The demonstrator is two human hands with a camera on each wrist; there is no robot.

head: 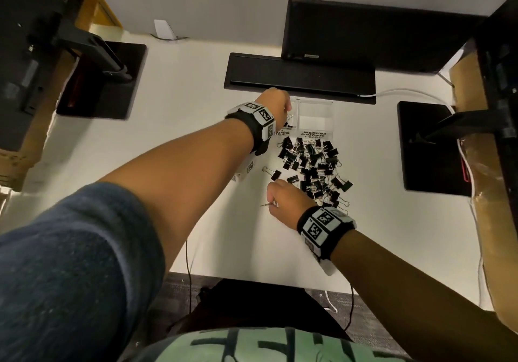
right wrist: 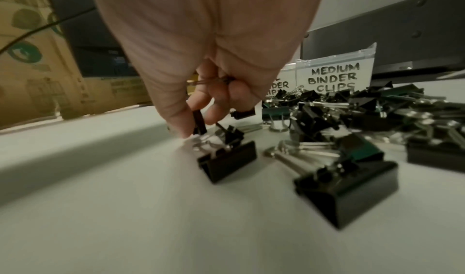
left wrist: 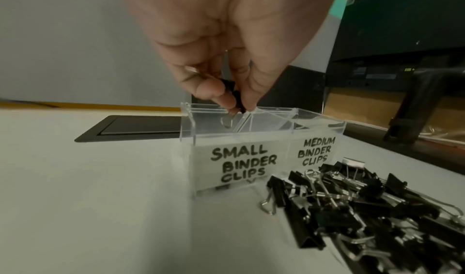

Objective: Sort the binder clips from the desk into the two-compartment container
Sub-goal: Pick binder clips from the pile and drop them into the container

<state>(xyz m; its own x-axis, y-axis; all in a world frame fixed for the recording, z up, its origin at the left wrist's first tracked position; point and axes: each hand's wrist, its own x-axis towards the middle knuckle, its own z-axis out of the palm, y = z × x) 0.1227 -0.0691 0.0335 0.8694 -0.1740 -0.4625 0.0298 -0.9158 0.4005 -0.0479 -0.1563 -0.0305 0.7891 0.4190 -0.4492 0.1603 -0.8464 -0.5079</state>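
A clear two-compartment container (head: 316,115) (left wrist: 251,159) stands on the white desk, labelled "small binder clips" on the left and "medium binder clips" (right wrist: 334,73) on the right. My left hand (head: 280,106) (left wrist: 234,101) hangs over the small compartment and pinches a small black binder clip (left wrist: 235,97). A pile of black binder clips (head: 314,165) (left wrist: 365,208) (right wrist: 352,109) lies in front of the container. My right hand (head: 277,193) (right wrist: 198,125) is low at the pile's near-left edge, pinching a small clip (right wrist: 198,123). A wire handle (head: 269,204) sticks out of its curled fingers.
A black cable panel (head: 300,75) and a monitor (head: 364,33) sit behind the container. Black stand bases lie at the left (head: 103,81) and right (head: 429,148). A white cable (head: 406,94) runs at the right. Two medium clips (right wrist: 226,163) (right wrist: 347,190) lie near my right hand.
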